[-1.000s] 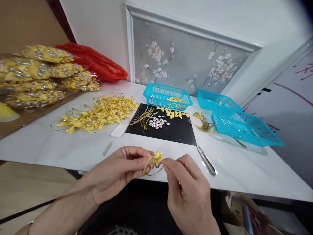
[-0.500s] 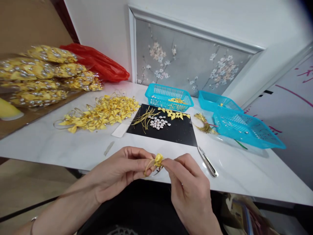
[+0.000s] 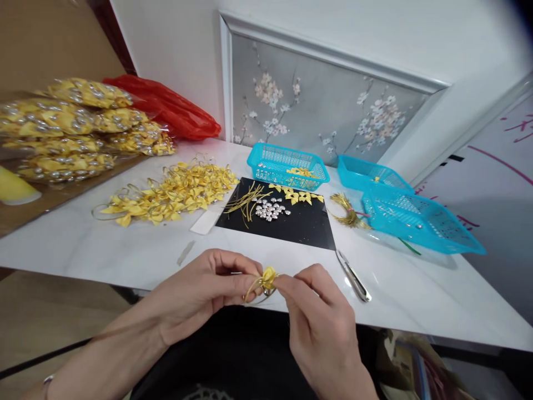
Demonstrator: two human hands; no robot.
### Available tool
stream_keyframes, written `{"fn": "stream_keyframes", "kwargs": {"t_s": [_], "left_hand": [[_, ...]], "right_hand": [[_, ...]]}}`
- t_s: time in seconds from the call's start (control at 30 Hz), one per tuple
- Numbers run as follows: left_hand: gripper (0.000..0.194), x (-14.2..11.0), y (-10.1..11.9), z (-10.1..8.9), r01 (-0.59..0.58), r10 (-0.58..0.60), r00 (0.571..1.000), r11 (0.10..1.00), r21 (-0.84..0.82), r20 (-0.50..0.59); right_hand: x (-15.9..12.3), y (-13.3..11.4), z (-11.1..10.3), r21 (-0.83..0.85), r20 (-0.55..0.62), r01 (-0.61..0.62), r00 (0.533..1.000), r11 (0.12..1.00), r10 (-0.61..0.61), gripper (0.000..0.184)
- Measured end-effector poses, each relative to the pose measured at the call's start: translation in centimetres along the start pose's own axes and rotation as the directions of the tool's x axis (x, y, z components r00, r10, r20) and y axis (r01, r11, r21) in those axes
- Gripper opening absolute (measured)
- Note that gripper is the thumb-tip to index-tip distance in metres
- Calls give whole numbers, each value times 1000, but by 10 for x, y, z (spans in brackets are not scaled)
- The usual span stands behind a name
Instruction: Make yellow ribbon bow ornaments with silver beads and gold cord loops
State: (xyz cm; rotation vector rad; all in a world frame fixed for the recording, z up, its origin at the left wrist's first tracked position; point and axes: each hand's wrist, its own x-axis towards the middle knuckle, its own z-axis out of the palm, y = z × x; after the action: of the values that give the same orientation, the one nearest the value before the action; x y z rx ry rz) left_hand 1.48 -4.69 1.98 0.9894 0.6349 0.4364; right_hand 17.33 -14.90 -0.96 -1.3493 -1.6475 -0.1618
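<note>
Between my two hands, just in front of the table's near edge, is a small yellow ribbon flower (image 3: 268, 276) with a looped gold cord and a silvery bead under it. My left hand (image 3: 220, 286) pinches the flower and cord from the left. From the right, my right hand (image 3: 318, 311) pinches at the flower's edge, where the cord partly disappears behind its fingers. Beyond them on a black mat (image 3: 291, 230) lie silver heart-shaped beads (image 3: 270, 209), cut gold cords (image 3: 245, 201) and yellow ribbon pieces (image 3: 300, 195).
Left on the table is a heap of yellow ribbon flowers (image 3: 175, 191); bagged ones (image 3: 62, 116) are stacked behind, beside a red plastic bag (image 3: 162, 105). Blue baskets (image 3: 287, 178) stand at the back and right. Metal thread snips (image 3: 353, 278) and a cord bundle (image 3: 348, 211) lie right.
Both hands keep their pinch on the flower. The flower has turned and dipped slightly, and the cord loop beneath it has changed shape. The view has shifted a little.
</note>
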Motion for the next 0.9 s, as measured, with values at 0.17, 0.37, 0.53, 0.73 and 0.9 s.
{"fn": "stream_keyframes", "kwargs": {"t_s": [0.17, 0.37, 0.53, 0.73, 0.9], "left_hand": [[7, -1, -2, -2, -5, 5, 1000, 1000, 17, 5], [8, -2, -4, -1, -16, 15, 1000, 997, 70, 15], [7, -3, -3, 0, -8, 9, 1000, 995, 98, -7], [9, -3, -4, 0, -50, 49, 999, 987, 150, 8], [9, -4, -3, 1, -42, 44, 999, 986, 164, -8]], "right_hand": [[-2, 1, 4, -4, -25, 24, 999, 1000, -24, 29], [1, -1, 0, -72, 8, 86, 996, 994, -85, 31], [0, -2, -2, -66, 28, 70, 997, 995, -68, 34], [-1, -3, 0, -90, 34, 70, 997, 994, -67, 28], [-3, 0, 5, -90, 16, 80, 997, 993, -79, 28]]}}
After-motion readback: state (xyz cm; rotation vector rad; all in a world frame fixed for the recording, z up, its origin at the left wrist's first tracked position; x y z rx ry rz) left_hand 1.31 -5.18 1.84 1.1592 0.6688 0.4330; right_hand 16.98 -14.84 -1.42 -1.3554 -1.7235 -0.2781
